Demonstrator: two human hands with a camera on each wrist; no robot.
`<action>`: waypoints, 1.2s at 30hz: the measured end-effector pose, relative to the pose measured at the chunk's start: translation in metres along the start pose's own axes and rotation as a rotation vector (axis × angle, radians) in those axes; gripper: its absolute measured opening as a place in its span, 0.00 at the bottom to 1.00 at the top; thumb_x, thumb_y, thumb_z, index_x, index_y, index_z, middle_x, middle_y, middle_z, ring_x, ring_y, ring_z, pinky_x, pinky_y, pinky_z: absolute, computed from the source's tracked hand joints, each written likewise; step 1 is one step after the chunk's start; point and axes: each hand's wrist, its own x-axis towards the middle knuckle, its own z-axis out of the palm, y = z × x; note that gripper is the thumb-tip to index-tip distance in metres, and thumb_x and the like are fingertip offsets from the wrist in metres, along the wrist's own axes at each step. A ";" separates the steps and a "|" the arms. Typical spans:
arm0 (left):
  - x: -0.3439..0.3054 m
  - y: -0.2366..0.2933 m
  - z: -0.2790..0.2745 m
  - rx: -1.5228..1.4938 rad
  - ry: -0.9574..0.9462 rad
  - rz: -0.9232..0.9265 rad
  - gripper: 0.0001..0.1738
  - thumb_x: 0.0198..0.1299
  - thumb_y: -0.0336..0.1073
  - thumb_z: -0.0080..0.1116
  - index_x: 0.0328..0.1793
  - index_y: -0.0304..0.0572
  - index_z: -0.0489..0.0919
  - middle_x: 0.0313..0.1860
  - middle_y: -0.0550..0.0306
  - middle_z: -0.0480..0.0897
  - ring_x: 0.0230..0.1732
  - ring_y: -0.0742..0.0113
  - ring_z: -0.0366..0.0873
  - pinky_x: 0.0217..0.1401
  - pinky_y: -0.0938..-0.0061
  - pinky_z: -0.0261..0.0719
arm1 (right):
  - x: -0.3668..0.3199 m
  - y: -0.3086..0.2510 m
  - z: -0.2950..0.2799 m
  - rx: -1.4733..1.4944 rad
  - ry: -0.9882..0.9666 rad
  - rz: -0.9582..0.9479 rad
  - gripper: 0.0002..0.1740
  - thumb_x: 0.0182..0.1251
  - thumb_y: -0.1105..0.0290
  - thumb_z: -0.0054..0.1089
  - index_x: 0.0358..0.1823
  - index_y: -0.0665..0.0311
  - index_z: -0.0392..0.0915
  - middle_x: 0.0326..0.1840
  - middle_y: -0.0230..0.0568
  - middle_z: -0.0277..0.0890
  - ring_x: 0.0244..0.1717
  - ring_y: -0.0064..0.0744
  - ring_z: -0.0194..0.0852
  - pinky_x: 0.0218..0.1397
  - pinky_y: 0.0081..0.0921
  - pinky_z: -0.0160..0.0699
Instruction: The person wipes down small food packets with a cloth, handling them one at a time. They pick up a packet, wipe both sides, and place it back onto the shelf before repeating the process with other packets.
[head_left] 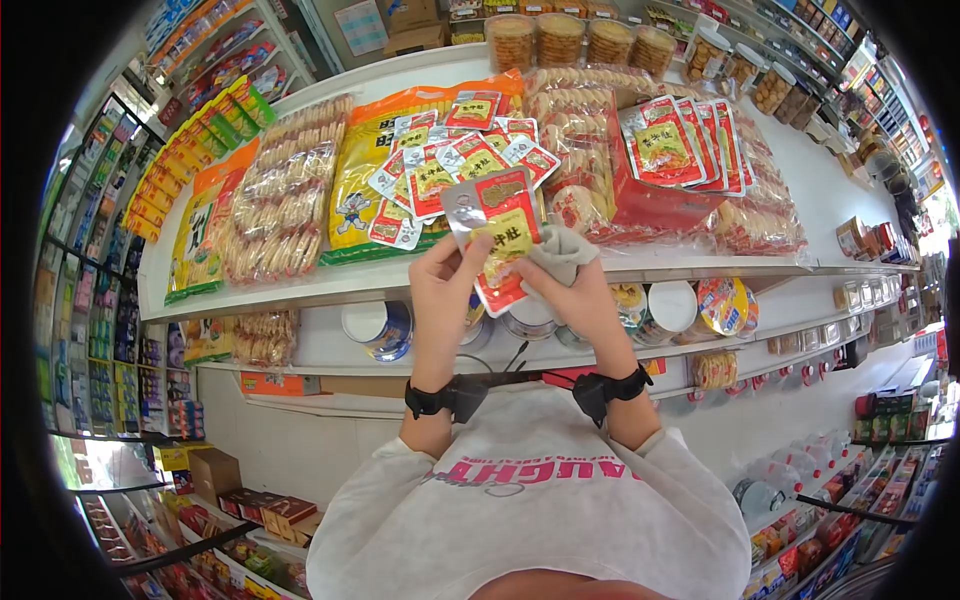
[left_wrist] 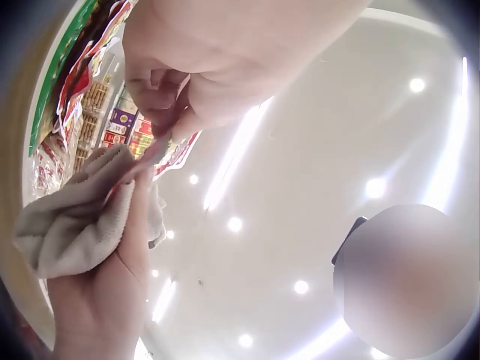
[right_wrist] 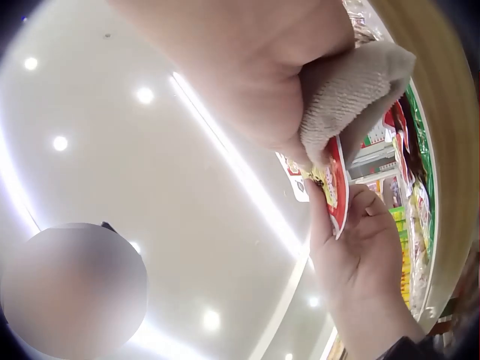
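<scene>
In the head view a red and silver snack packet (head_left: 497, 200) with a yellow label is held up over the shelf's front edge. My left hand (head_left: 442, 285) pinches its left side between thumb and fingers. A crumpled grey cloth (head_left: 568, 250) is bunched in my right hand (head_left: 580, 298), whose thumb lies on the packet's lower right side. From the right wrist the cloth (right_wrist: 356, 94) shows against the packet (right_wrist: 339, 187), seen nearly edge-on. Similar packets (head_left: 432, 180) lie in a loose pile just beyond, on a yellow snack bag (head_left: 350, 185).
A red box (head_left: 665, 208) with more such packets fanned on top stands to the right. Clear bags of round crackers (head_left: 285, 190) lie on the white shelf (head_left: 250, 290). Lidded jars (head_left: 560, 42) line the back, and tubs (head_left: 380, 328) sit on the tier below.
</scene>
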 end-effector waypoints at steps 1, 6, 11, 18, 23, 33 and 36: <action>0.000 0.001 0.000 -0.022 0.042 0.007 0.15 0.70 0.32 0.64 0.57 0.30 0.83 0.42 0.62 0.87 0.39 0.81 0.79 0.42 0.82 0.75 | -0.001 0.005 -0.001 -0.020 -0.034 0.006 0.08 0.69 0.70 0.68 0.43 0.66 0.80 0.35 0.26 0.80 0.35 0.14 0.73 0.38 0.19 0.74; -0.001 0.007 -0.007 -0.106 -0.047 -0.038 0.13 0.68 0.32 0.65 0.55 0.31 0.84 0.43 0.59 0.87 0.42 0.79 0.81 0.46 0.80 0.76 | -0.004 0.001 -0.014 -0.041 -0.167 0.146 0.09 0.70 0.71 0.67 0.47 0.64 0.79 0.39 0.26 0.79 0.39 0.14 0.74 0.41 0.19 0.76; 0.002 0.003 -0.010 -0.150 0.121 0.084 0.11 0.65 0.30 0.67 0.51 0.32 0.84 0.47 0.55 0.87 0.47 0.74 0.82 0.53 0.76 0.77 | 0.006 0.008 -0.006 0.254 0.411 0.047 0.09 0.74 0.67 0.64 0.47 0.65 0.80 0.38 0.27 0.81 0.37 0.15 0.75 0.40 0.19 0.75; -0.004 0.008 0.002 -0.004 0.076 -0.028 0.13 0.63 0.30 0.70 0.52 0.32 0.84 0.45 0.57 0.88 0.42 0.75 0.83 0.50 0.77 0.78 | 0.001 0.012 -0.005 0.125 0.116 0.017 0.07 0.75 0.68 0.63 0.44 0.64 0.80 0.36 0.25 0.81 0.36 0.12 0.75 0.38 0.18 0.75; -0.008 0.011 -0.003 -0.169 -0.035 -0.020 0.15 0.65 0.33 0.69 0.54 0.32 0.84 0.46 0.59 0.88 0.44 0.79 0.81 0.49 0.80 0.76 | -0.003 0.007 -0.014 0.236 0.177 0.033 0.08 0.76 0.65 0.62 0.47 0.62 0.79 0.38 0.26 0.80 0.35 0.12 0.76 0.37 0.17 0.75; -0.003 -0.010 0.018 -0.095 0.084 0.055 0.16 0.66 0.29 0.67 0.59 0.33 0.83 0.51 0.59 0.86 0.51 0.77 0.80 0.57 0.76 0.77 | -0.015 0.037 0.027 0.556 0.144 0.179 0.23 0.80 0.51 0.53 0.61 0.63 0.72 0.57 0.36 0.75 0.59 0.22 0.73 0.61 0.25 0.73; -0.005 -0.008 0.020 -0.055 -0.002 0.034 0.17 0.66 0.29 0.67 0.60 0.30 0.82 0.55 0.58 0.84 0.52 0.77 0.79 0.57 0.77 0.77 | -0.014 0.031 0.038 0.407 0.306 0.069 0.18 0.76 0.61 0.61 0.57 0.65 0.74 0.53 0.35 0.78 0.53 0.19 0.75 0.54 0.21 0.76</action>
